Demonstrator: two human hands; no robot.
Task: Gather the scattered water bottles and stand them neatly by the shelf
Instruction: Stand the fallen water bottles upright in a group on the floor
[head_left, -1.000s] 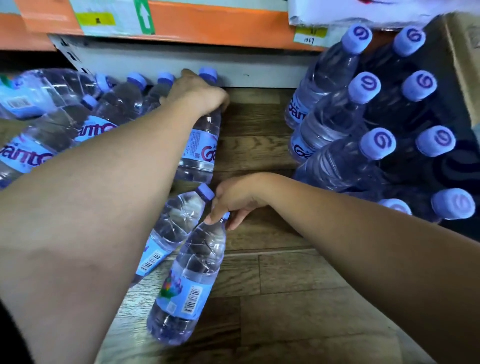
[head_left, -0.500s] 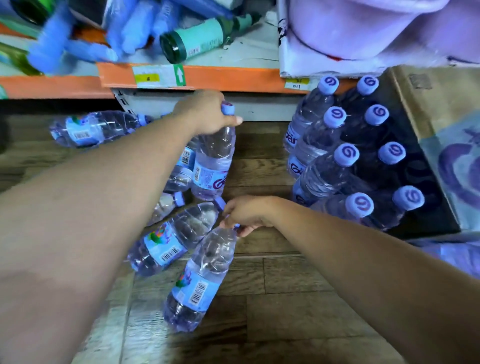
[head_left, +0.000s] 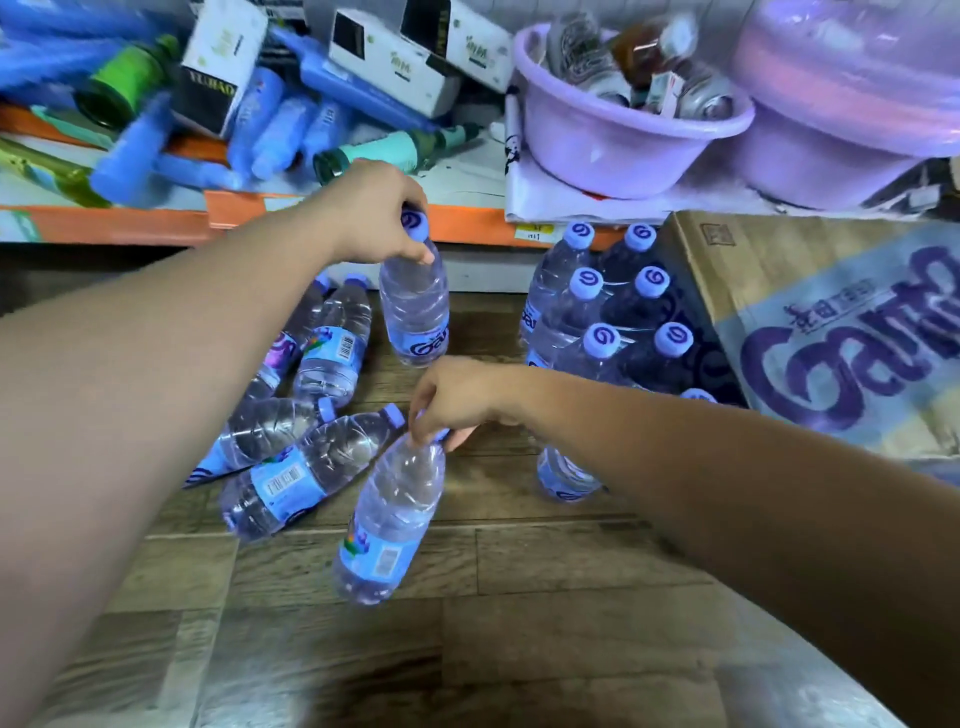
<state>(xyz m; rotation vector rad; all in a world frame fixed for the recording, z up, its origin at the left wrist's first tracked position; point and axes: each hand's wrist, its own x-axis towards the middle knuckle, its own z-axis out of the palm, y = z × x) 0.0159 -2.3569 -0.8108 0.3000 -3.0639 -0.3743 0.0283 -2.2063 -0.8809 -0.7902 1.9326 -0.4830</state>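
Observation:
My left hand (head_left: 371, 210) grips the neck of a clear water bottle (head_left: 414, 312) with a blue cap, held upright just in front of the orange shelf edge (head_left: 467, 231). My right hand (head_left: 457, 400) holds the neck of a second bottle (head_left: 389, 525), which hangs tilted over the wooden floor. Several more bottles (head_left: 301, 467) lie scattered on the floor to the left. A group of bottles (head_left: 613, 306) stands upright at the right, below the shelf.
A cardboard carton (head_left: 831, 332) sits right of the standing bottles. The shelf above carries purple basins (head_left: 623, 135), boxes (head_left: 395, 57) and blue containers (head_left: 270, 124). One small bottle (head_left: 563, 475) is partly hidden under my right forearm. Wooden floor (head_left: 467, 649) spreads in front.
My left hand has lifted its bottle up to the shelf edge. My right hand has raised the second bottle's neck off the floor. The view has tilted up, showing the shelf top.

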